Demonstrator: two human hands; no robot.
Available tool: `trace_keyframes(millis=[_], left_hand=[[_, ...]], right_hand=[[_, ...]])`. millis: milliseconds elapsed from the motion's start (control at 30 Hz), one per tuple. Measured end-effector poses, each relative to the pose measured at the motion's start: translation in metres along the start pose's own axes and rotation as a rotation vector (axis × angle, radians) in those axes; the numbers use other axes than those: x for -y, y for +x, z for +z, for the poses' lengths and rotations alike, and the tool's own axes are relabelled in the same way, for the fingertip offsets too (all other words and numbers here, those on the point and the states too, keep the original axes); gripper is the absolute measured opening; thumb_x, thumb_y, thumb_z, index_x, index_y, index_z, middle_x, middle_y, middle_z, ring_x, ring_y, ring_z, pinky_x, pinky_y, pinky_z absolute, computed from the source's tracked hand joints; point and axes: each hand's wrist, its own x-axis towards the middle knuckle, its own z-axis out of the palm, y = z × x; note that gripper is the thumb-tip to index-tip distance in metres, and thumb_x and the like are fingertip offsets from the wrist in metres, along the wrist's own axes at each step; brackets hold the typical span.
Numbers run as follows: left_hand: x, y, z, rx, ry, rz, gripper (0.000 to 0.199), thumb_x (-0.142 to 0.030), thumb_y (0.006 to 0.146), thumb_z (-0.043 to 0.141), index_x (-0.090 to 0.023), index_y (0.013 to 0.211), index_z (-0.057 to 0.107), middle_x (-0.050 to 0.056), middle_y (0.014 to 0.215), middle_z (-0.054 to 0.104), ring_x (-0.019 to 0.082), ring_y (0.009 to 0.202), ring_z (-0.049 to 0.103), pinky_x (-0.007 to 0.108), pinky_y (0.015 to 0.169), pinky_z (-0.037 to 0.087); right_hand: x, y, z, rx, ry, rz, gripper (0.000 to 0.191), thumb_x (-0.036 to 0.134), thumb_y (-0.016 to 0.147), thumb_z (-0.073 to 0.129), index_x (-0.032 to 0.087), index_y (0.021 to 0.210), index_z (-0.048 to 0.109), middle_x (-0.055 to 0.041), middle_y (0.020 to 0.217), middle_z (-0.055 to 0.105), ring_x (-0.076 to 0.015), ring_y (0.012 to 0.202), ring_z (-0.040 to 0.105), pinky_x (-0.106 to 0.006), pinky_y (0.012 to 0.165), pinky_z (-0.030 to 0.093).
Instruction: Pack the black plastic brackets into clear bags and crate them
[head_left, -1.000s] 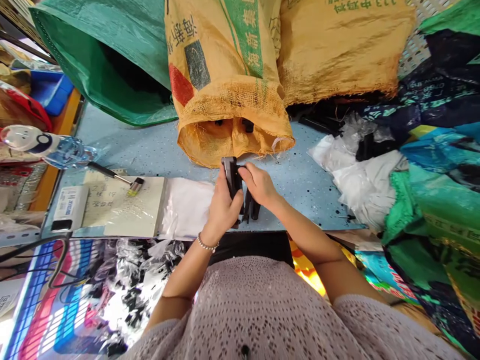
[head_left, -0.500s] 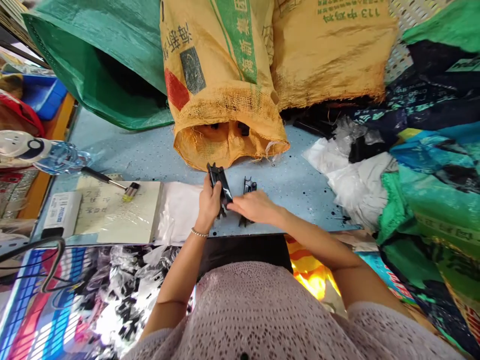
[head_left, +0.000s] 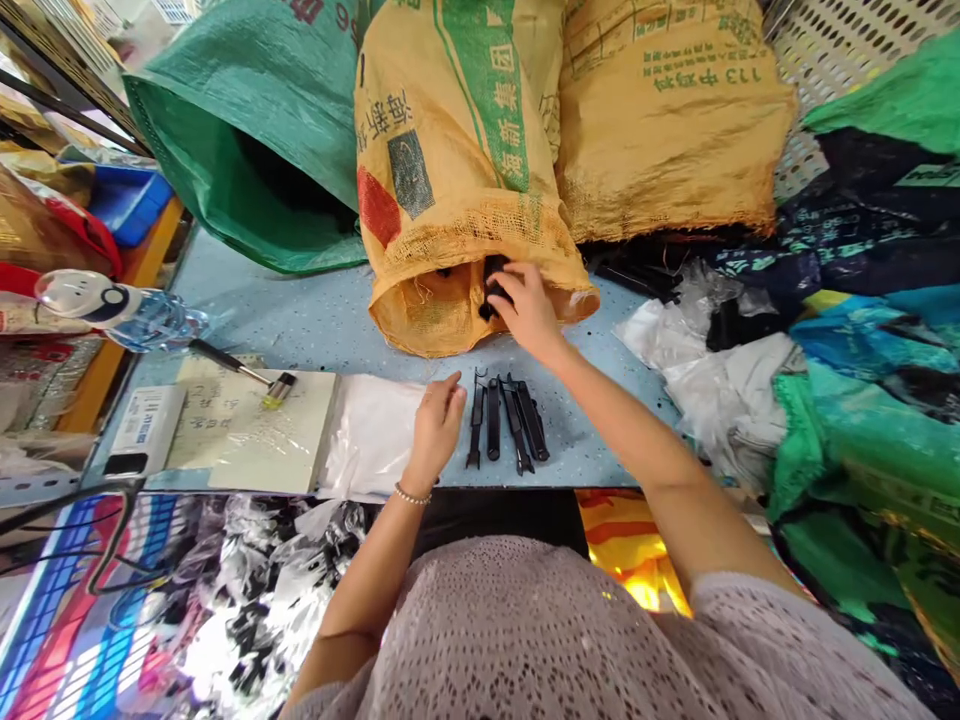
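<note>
My R hand (head_left: 529,310) is now at the mouth of yellow woven sack (head_left: 457,150), fingers round dark piece (head_left: 495,268) (clamped? can't tell), L hand (head_left: 437,425) emptied, fingers loosely apart, by slim black plastic parts (head_left: 493,420) on speckled pale-blue table (head_left: 292,320), so work's shifted tableside-to-sack.

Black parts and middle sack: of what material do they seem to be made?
Black parts: probably moulded plastic, semi-gloss, from the soft highlights and even colour; coated metal is possible. Middle sack: likely woven plastic, slightly shiny, with coarse weave and loose threads.
</note>
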Motion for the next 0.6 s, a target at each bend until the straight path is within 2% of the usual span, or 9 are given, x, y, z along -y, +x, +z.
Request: trace_keyframes(millis=[67, 100, 133, 200, 267, 300, 400, 500, 600], left_hand=[[-0.007, 0.013, 0.0, 0.036, -0.391, -0.104, 0.073, -0.074, 0.098, 0.038, -0.018, 0.14, 0.058, 0.016, 0.124, 0.07, 0.024, 0.104, 0.07, 0.043, 0.094, 0.057], [-0.011, 0.018, 0.001, 0.062, -0.546, -0.166, 0.075, -0.076, 0.098, 0.033, -0.019, 0.141, 0.057, 0.016, 0.125, 0.07, 0.024, 0.104, 0.071, 0.042, 0.092, 0.058], [-0.014, 0.022, 0.002, 0.079, -0.651, -0.224, 0.076, -0.076, 0.097, 0.031, -0.018, 0.139, 0.058, 0.016, 0.125, 0.071, 0.024, 0.103, 0.072, 0.041, 0.09, 0.059], [-0.019, 0.022, 0.004, 0.065, -0.704, -0.288, 0.07, -0.074, 0.097, 0.039, -0.018, 0.135, 0.059, 0.014, 0.122, 0.072, 0.025, 0.104, 0.072, 0.04, 0.089, 0.06], [-0.021, 0.014, 0.004, 0.034, -0.64, -0.239, 0.06, -0.064, 0.097, 0.052, -0.022, 0.138, 0.057, 0.011, 0.131, 0.069, 0.026, 0.118, 0.068, 0.04, 0.1, 0.057], [-0.022, 0.008, 0.004, 0.041, -0.598, -0.184, 0.057, -0.06, 0.097, 0.055, -0.024, 0.142, 0.054, 0.009, 0.14, 0.065, 0.026, 0.129, 0.063, 0.04, 0.108, 0.052], [-0.022, -0.006, 0.004, 0.133, -0.501, -0.046, 0.058, -0.053, 0.099, 0.056, -0.027, 0.15, 0.047, 0.006, 0.16, 0.048, 0.025, 0.152, 0.04, 0.04, 0.125, 0.035], [-0.019, -0.009, 0.003, 0.127, -0.437, -0.02, 0.058, -0.056, 0.1, 0.053, -0.023, 0.148, 0.049, 0.008, 0.159, 0.049, 0.026, 0.151, 0.04, 0.041, 0.127, 0.031], [-0.013, -0.004, 0.0, 0.019, -0.358, -0.043, 0.059, -0.059, 0.099, 0.052, -0.021, 0.144, 0.052, 0.009, 0.152, 0.055, 0.026, 0.146, 0.046, 0.041, 0.125, 0.033]], right_hand=[[0.022, -0.055, -0.006, -0.05, 0.223, -0.058, 0.028, 0.036, 0.102, 0.055, 0.026, 0.125, 0.066, -0.0131, 0.136, 0.055, -0.0288, 0.134, 0.053, -0.048, 0.111, 0.048], [0.032, -0.08, -0.008, -0.016, 0.312, -0.083, 0.028, 0.041, 0.102, 0.055, 0.028, 0.123, 0.067, -0.0121, 0.134, 0.057, -0.0281, 0.132, 0.056, -0.048, 0.11, 0.049], [0.04, -0.102, -0.011, 0.052, 0.376, -0.115, 0.03, 0.046, 0.102, 0.054, 0.029, 0.123, 0.067, -0.0113, 0.131, 0.06, -0.0276, 0.126, 0.06, -0.047, 0.106, 0.051], [0.047, -0.13, -0.015, 0.161, 0.453, -0.084, 0.038, 0.05, 0.107, 0.04, 0.028, 0.127, 0.064, -0.0077, 0.108, 0.07, -0.0238, 0.104, 0.069, -0.041, 0.092, 0.056], [0.044, -0.132, -0.017, 0.156, 0.397, -0.019, 0.046, 0.052, 0.109, 0.03, 0.024, 0.129, 0.061, -0.0042, 0.088, 0.071, -0.0215, 0.086, 0.07, -0.036, 0.081, 0.055], [0.042, -0.125, -0.016, 0.119, 0.317, -0.011, 0.049, 0.055, 0.108, 0.03, 0.021, 0.128, 0.061, -0.0046, 0.086, 0.07, -0.0221, 0.084, 0.069, -0.035, 0.079, 0.053], [0.035, -0.089, -0.011, 0.079, -0.004, -0.121, 0.054, 0.063, 0.104, 0.038, 0.018, 0.11, 0.066, -0.0121, 0.096, 0.072, -0.0266, 0.093, 0.067, -0.035, 0.079, 0.047], [0.038, -0.063, -0.005, 0.173, -0.188, -0.153, 0.054, 0.056, 0.108, 0.031, 0.018, 0.096, 0.067, -0.0121, 0.09, 0.072, -0.0253, 0.086, 0.065, -0.033, 0.07, 0.04], [0.05, -0.076, -0.003, 0.214, -0.227, -0.114, 0.053, 0.052, 0.11, 0.029, 0.019, 0.092, 0.067, -0.0085, 0.081, 0.071, -0.0223, 0.075, 0.063, -0.032, 0.064, 0.034]])
